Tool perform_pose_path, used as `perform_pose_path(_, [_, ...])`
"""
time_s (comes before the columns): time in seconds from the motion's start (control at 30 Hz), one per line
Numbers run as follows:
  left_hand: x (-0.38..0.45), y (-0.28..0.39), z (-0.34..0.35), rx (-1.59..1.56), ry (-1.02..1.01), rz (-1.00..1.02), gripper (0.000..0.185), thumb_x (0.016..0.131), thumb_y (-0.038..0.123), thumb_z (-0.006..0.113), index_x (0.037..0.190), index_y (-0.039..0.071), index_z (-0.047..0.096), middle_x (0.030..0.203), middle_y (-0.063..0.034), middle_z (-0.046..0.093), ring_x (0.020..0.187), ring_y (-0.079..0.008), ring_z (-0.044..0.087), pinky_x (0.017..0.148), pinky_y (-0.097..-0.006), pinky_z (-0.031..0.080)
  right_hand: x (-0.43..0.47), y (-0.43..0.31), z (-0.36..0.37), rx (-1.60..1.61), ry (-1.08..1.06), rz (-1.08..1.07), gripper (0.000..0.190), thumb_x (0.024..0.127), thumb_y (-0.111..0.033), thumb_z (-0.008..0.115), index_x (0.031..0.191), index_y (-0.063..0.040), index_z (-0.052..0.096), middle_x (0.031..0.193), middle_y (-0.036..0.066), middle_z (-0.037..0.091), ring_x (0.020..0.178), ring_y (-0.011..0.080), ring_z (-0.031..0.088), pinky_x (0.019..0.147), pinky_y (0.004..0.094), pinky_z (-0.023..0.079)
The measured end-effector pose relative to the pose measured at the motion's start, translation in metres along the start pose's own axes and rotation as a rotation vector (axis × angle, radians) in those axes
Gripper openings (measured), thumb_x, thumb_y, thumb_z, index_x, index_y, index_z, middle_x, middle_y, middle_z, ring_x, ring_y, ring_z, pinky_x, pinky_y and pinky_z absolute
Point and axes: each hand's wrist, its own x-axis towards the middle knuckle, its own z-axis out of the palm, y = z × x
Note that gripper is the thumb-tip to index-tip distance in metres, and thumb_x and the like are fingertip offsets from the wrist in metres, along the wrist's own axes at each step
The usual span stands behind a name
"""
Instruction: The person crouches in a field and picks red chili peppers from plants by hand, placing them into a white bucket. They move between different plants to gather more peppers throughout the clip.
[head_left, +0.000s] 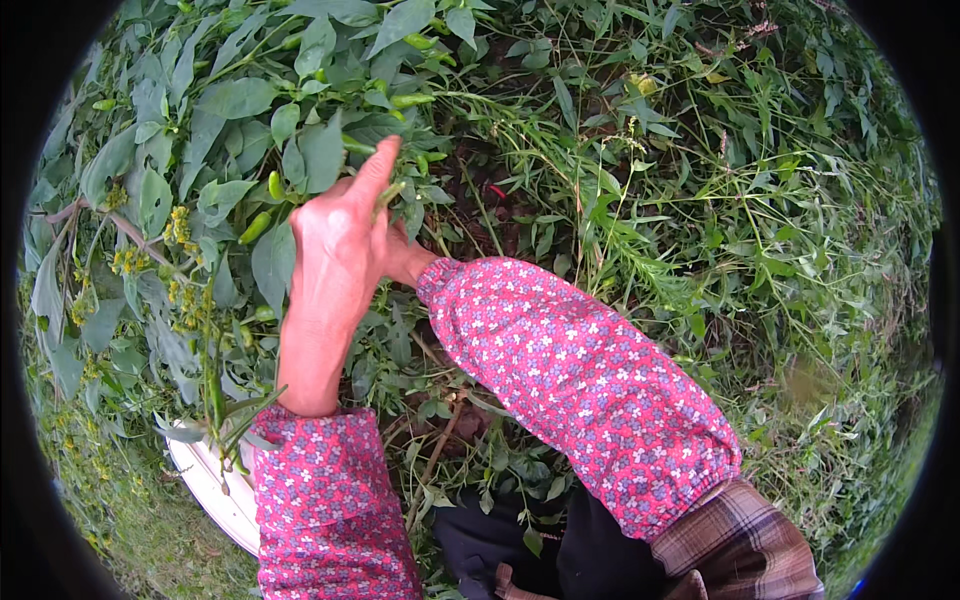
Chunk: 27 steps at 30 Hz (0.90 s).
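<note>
My left hand reaches into a leafy chili plant, back of the hand up, index finger extended. Beside that finger hangs a green chili pepper. A pale green piece, perhaps a stem or pepper, shows just right of the finger; what holds it is unclear. My right hand crosses beneath the left, its fingers hidden by it and by leaves. More green chilies, such as one plump pepper, hang left of my left hand. Both forearms wear pink floral sleeve covers.
A white container rim shows by my left forearm, partly under leaves. Yellow-flowered stems stand at the left. Dense weeds cover the right side. A small red object lies on dark soil. A woody stem rises near my dark-clothed legs.
</note>
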Motion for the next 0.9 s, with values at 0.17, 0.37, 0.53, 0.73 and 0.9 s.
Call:
perform_pose_path(0.17, [0.008, -0.106, -0.053, 0.452, 0.127, -0.266, 0.037, 0.083, 0.018, 0.053, 0.118, 0.007, 0.051, 0.092, -0.0246, 0.06, 0.082, -0.0368, 0.059, 0.068, -0.0416, 0.046, -0.027, -0.012, 0.006, -1.026, -0.023, -0.407, 0.039, 0.077, -0.004, 0.048, 0.115, 0.003, 0.043, 0.094, 0.011, 0.058, 0.07, 0.0217, 0.054, 0.06, 0.0392, 0.044])
perform_pose_path(0.37, [-0.034, -0.155, -0.147, -0.27, -0.196, -0.26, 0.042, 0.085, 0.028, 0.056, 0.119, 0.004, 0.05, 0.104, -0.0118, 0.061, 0.09, -0.0224, 0.058, 0.079, -0.0327, 0.045, -0.07, -0.042, -0.031, -0.059, -0.272, -0.428, 0.053, 0.076, 0.007, 0.049, 0.126, -0.002, 0.037, 0.098, 0.007, 0.054, 0.077, 0.0095, 0.051, 0.064, 0.0225, 0.042])
perform_pose_path(0.53, [-0.091, -0.03, -0.116, -0.383, 0.127, -0.518, 0.03, 0.083, 0.015, 0.06, 0.108, 0.0, 0.057, 0.082, -0.0057, 0.063, 0.071, -0.0125, 0.056, 0.063, -0.0293, 0.046, -0.18, -0.074, -0.066, -0.06, -0.102, -0.291, 0.054, 0.08, 0.001, 0.057, 0.128, -0.007, 0.035, 0.103, 0.004, 0.052, 0.081, 0.0107, 0.053, 0.071, 0.0242, 0.046])
perform_pose_path(0.73, [-0.129, 0.047, -0.104, -0.767, -0.117, -0.469, 0.026, 0.082, 0.011, 0.059, 0.105, 0.0, 0.06, 0.072, 0.0, 0.061, 0.06, -0.0051, 0.048, 0.054, -0.0224, 0.04, -0.31, -0.083, -0.103, -0.417, 0.116, -0.201, 0.027, 0.081, -0.007, 0.061, 0.107, -0.002, 0.054, 0.091, 0.005, 0.06, 0.09, 0.016, 0.056, 0.08, 0.0308, 0.046])
perform_pose_path(0.9, [-0.144, 0.107, -0.073, -0.986, -0.233, -0.438, 0.021, 0.082, 0.008, 0.059, 0.101, -0.001, 0.063, 0.078, -0.005, 0.066, 0.064, -0.0032, 0.052, 0.058, -0.0206, 0.043, -0.347, -0.081, -0.098, -0.365, 0.153, -0.208, 0.023, 0.084, -0.012, 0.058, 0.105, -0.004, 0.056, 0.095, 0.004, 0.059, 0.092, 0.0136, 0.054, 0.085, 0.029, 0.042])
